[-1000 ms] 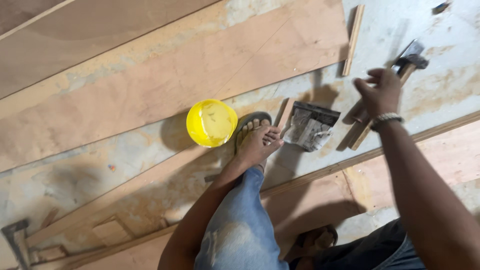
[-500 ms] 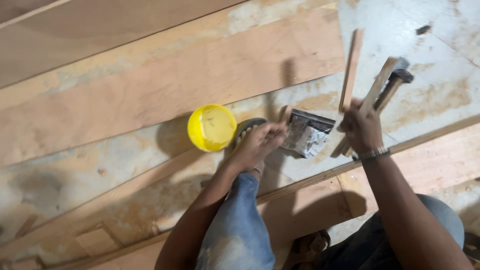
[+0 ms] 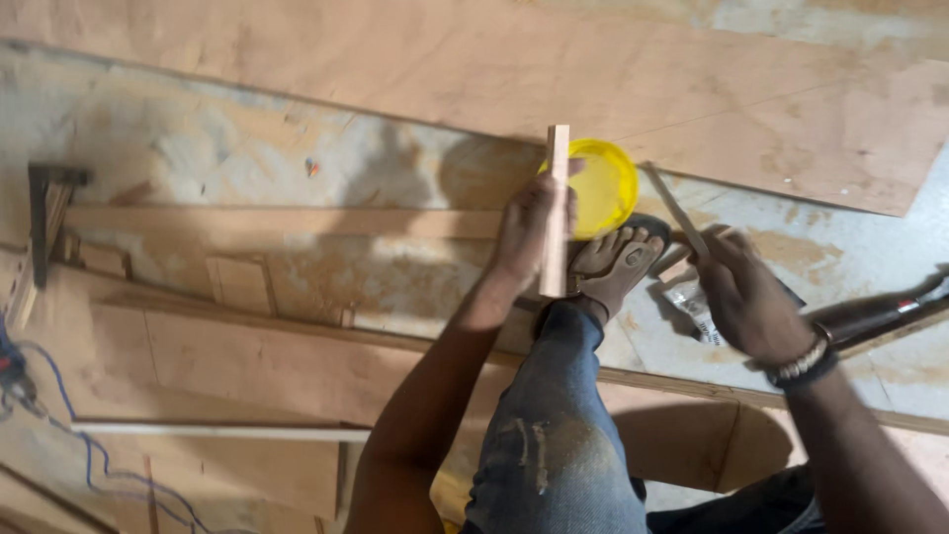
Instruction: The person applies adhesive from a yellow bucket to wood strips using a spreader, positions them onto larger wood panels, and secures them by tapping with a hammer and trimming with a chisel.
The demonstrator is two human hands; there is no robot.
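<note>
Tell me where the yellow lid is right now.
In the head view, the yellow lid lies on the floor above centre, just beyond the sandalled foot, partly hidden behind the wood strip that the left hand holds upright.

Lighting the scene warmly and evenly from above, with moderate brightness. Casting soft, broad shadows of the left hand [image 3: 529,232] and arm leftward and upward across the plywood floor [image 3: 297,148]. Glowing brightly on the yellow lid [image 3: 605,183], without harsh glare. Blurring slightly on the right hand [image 3: 746,297] and the thin strip [image 3: 677,211]. Dimming toward the lower corners. Staying fairly sharp on the wooden stick [image 3: 557,213].
</note>
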